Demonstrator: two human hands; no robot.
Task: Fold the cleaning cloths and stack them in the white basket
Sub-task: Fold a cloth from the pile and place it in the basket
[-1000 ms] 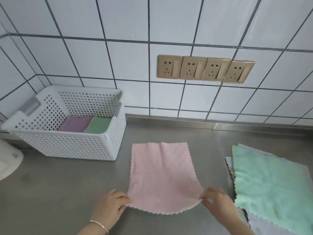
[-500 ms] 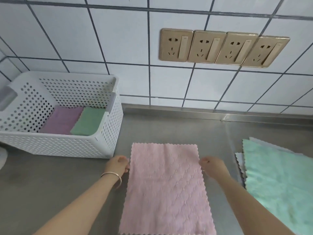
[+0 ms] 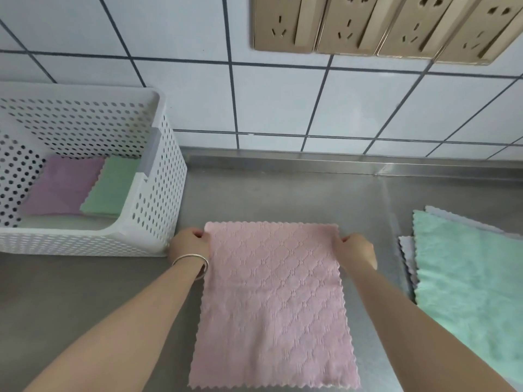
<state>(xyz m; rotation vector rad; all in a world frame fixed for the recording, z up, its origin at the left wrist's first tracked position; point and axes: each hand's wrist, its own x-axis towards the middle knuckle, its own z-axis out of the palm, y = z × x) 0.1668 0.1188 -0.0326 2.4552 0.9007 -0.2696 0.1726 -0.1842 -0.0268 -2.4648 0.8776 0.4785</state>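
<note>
A pink cloth point(image 3: 271, 304) lies spread flat on the steel counter in front of me. My left hand point(image 3: 190, 244), with a bracelet on the wrist, pinches its far left corner. My right hand point(image 3: 355, 248) pinches its far right corner. The white basket point(image 3: 158, 210) stands at the left against the wall. Inside it lie a folded purple cloth point(image 3: 60, 186) and a folded green cloth point(image 3: 113, 188) side by side. A pile of unfolded cloths with a green one point(image 3: 469, 281) on top lies at the right.
The steel counter point(image 3: 283, 193) ends at a tiled wall with a row of gold sockets point(image 3: 368, 24) above. Pale cloth edges point(image 3: 407, 253) stick out from under the green one on the right.
My hands went from the near corners of the pink cloth to its far edge, carrying the near edge over. The cloth's patterned side now faces up, and the view has moved closer.
</note>
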